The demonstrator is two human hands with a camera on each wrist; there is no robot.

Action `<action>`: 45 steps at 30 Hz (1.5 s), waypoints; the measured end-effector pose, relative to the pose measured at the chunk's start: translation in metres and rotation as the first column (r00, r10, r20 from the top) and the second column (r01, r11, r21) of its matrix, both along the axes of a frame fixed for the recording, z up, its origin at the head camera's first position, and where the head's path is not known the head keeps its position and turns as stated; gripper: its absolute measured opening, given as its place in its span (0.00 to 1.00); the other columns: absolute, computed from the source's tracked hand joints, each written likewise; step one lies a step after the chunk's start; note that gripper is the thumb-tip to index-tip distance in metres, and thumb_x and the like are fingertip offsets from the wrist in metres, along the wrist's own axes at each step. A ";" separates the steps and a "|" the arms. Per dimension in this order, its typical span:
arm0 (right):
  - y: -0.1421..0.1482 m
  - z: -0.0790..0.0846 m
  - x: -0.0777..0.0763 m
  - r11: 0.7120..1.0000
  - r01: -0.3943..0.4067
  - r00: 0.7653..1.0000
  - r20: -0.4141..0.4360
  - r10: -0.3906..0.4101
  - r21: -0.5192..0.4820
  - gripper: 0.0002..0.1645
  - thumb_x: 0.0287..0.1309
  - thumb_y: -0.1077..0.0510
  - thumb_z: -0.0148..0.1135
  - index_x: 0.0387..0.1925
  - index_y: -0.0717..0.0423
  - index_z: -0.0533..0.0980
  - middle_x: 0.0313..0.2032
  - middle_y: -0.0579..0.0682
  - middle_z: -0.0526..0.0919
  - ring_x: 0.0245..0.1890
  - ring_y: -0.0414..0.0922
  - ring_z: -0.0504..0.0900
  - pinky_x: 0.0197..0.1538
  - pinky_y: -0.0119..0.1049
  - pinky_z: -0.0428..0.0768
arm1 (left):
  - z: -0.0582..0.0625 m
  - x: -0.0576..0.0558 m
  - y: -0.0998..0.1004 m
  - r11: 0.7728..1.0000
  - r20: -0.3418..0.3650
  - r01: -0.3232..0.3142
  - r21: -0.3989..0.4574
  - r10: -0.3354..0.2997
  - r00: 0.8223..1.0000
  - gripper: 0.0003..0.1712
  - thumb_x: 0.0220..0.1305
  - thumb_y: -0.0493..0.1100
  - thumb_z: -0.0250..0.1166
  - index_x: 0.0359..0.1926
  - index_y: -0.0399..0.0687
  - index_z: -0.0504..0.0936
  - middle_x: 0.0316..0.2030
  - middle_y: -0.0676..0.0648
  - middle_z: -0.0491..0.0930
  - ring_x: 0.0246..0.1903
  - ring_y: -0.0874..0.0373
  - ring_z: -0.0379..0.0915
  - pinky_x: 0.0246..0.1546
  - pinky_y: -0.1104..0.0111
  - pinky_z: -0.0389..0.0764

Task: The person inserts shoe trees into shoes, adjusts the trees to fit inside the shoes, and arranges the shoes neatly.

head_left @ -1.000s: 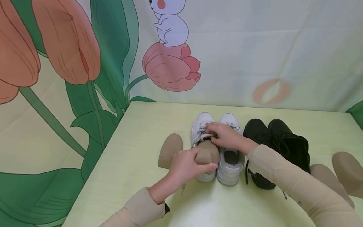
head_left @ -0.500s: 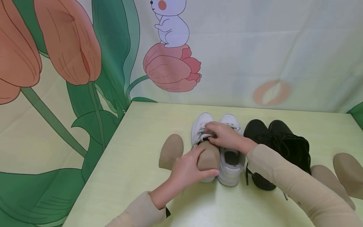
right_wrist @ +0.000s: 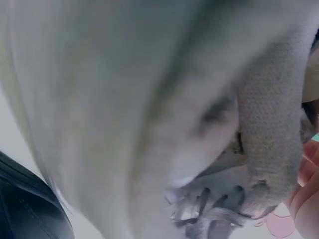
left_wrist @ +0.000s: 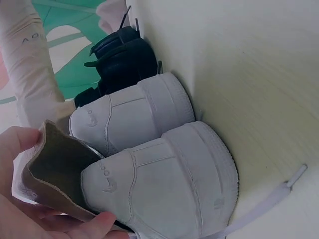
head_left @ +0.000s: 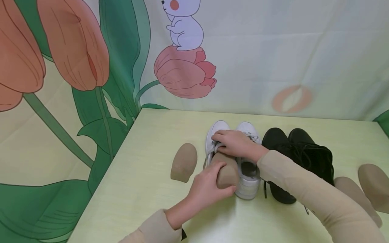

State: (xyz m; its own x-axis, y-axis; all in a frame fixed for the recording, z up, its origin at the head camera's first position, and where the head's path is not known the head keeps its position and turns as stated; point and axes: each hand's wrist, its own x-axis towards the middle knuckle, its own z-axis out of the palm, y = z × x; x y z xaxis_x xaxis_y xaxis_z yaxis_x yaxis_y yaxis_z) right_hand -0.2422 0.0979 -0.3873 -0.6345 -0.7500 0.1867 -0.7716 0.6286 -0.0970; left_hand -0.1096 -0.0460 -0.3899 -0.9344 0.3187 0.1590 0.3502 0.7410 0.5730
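Observation:
A hollow beige shoe insert tilts at the mouth of the left white sneaker, its narrow end towards the laces. My left hand grips it, with the thumb and fingers on either side of its rim. In the left wrist view the insert's open back stands just beside the sneaker's heel. My right hand holds the same sneaker by its tongue and laces, fingers curled; their exact hold is partly hidden. Next to it stands the right white sneaker. The right wrist view is mostly blurred white.
Another beige insert lies left of the sneakers. A pair of black shoes stands to the right, under my right forearm. Two more inserts lie at the table's right. A printed cloth hangs behind the table.
My left hand and the insert have shifted a little right and turned, covering the left sneaker's heel in the head view. The right hand has slid slightly left over the laces.

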 end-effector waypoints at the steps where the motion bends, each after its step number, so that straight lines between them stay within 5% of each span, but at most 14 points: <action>1: 0.000 -0.001 0.000 1.000 0.004 1.000 -0.005 -0.004 0.004 0.15 0.52 0.55 0.60 0.44 0.51 0.74 0.41 0.48 0.78 0.37 0.43 0.78 0.37 0.38 0.77 | 0.000 0.000 0.000 1.000 -0.003 0.001 -0.005 -0.001 1.000 0.35 0.46 0.58 0.63 0.55 0.49 0.68 0.52 0.50 0.75 0.49 0.56 0.73 0.46 0.58 0.73; 6: 0.001 -0.006 -0.002 0.999 0.033 0.999 -0.018 -0.033 0.009 0.13 0.53 0.51 0.60 0.39 0.50 0.75 0.32 0.46 0.79 0.31 0.42 0.77 0.34 0.38 0.76 | 0.001 -0.001 0.001 1.000 0.019 -0.008 -0.004 0.008 1.000 0.37 0.47 0.62 0.63 0.55 0.49 0.69 0.52 0.49 0.74 0.50 0.55 0.72 0.46 0.58 0.73; 15: 0.000 -0.010 0.000 0.998 0.050 0.998 -0.034 -0.051 -0.025 0.13 0.54 0.51 0.58 0.41 0.51 0.75 0.35 0.47 0.80 0.34 0.44 0.78 0.33 0.40 0.77 | -0.003 -0.004 0.007 0.999 0.084 -0.030 0.017 0.028 0.996 0.41 0.44 0.68 0.61 0.58 0.56 0.68 0.63 0.40 0.61 0.59 0.46 0.63 0.47 0.53 0.72; 32: 0.002 -0.014 0.003 0.995 0.061 0.996 -0.055 -0.066 -0.084 0.12 0.54 0.53 0.58 0.40 0.52 0.75 0.35 0.48 0.80 0.34 0.45 0.79 0.36 0.40 0.77 | 0.001 -0.010 0.009 0.999 0.042 -0.043 -0.028 0.044 0.998 0.38 0.44 0.68 0.61 0.55 0.56 0.72 0.57 0.52 0.70 0.52 0.49 0.69 0.41 0.57 0.74; 38: 0.008 -0.010 0.005 0.986 0.075 0.995 0.081 -0.064 -0.149 0.13 0.54 0.57 0.58 0.43 0.54 0.74 0.40 0.49 0.80 0.39 0.45 0.79 0.42 0.39 0.76 | 0.002 -0.011 0.008 0.998 0.040 -0.044 -0.035 0.045 0.998 0.39 0.44 0.68 0.61 0.55 0.55 0.71 0.57 0.51 0.71 0.54 0.48 0.68 0.43 0.57 0.74; 45: 0.020 -0.008 0.009 0.969 0.173 0.962 0.243 -0.128 -0.174 0.19 0.54 0.58 0.57 0.49 0.55 0.73 0.48 0.52 0.78 0.49 0.48 0.76 0.51 0.43 0.74 | 0.005 -0.012 0.008 0.999 0.051 -0.039 -0.039 0.041 0.998 0.39 0.44 0.67 0.62 0.55 0.54 0.72 0.56 0.50 0.72 0.51 0.49 0.71 0.44 0.58 0.74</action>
